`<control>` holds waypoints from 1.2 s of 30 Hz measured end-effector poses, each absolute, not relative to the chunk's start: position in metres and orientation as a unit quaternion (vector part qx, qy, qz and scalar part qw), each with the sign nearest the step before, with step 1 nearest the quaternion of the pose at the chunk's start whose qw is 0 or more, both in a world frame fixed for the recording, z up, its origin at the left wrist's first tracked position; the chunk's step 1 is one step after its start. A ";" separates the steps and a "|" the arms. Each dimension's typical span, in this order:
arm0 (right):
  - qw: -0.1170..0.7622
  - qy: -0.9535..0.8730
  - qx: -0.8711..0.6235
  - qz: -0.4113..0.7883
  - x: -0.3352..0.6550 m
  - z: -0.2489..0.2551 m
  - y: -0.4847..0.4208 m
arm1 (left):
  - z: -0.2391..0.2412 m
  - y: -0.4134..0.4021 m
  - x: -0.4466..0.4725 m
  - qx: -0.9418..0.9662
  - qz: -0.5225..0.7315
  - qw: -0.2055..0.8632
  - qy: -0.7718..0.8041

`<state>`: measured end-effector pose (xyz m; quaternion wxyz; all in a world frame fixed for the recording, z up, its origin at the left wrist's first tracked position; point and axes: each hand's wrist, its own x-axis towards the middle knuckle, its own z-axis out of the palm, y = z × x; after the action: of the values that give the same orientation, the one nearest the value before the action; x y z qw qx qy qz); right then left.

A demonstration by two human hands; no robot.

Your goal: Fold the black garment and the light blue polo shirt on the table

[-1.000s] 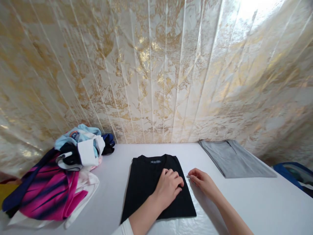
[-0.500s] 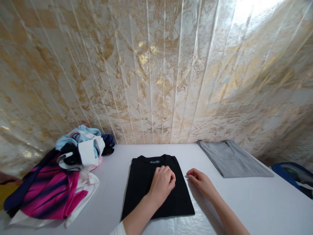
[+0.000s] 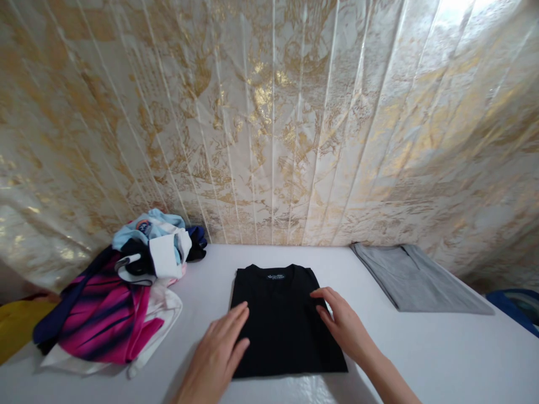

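A white table (image 3: 455,359) bears a folded black shirt (image 3: 286,331); hands (image 3: 214,350) flank it

The left fingers (image 3: 236,321), toward seven o'clock, are bare and slender; the right fingers (image 3: 326,293), toward five o'clock, are likewise bare, the uncovered forearm (image 3: 387,380) slim.

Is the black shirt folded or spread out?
Folded: the black shirt lies as a flat, straight-sided rectangle, its neck label near the far edge.

The white-lettered label (image 3: 275,276) in the black shirt (image 3: 282,331) and the emblem (image 3: 144,226) on the light-blue garment (image 3: 165,219) are unreadable.
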<state>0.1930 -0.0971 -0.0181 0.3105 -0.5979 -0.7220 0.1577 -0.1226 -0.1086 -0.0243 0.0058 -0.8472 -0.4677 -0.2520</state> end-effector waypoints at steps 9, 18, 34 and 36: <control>0.125 -0.818 -0.555 0.082 0.132 -0.041 -0.108 | -0.067 -0.148 -0.118 -0.910 -0.152 0.117 -0.367; 0.265 -0.731 -0.617 0.121 0.197 -0.043 -0.086 | -0.039 -0.117 -0.087 -0.864 -0.164 0.074 -0.470; 0.126 -0.600 -0.650 0.450 0.250 -0.015 -0.086 | -0.033 -0.109 -0.058 -0.891 -0.151 0.049 -0.426; 0.116 -0.594 -0.640 0.472 0.247 -0.013 -0.087 | -0.029 -0.119 -0.050 -0.917 -0.150 0.049 -0.365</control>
<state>0.2473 -0.0874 -0.0128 0.1165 -0.6403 -0.5944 0.4724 -0.0496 -0.1185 -0.0291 0.0490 -0.9174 -0.3654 -0.1497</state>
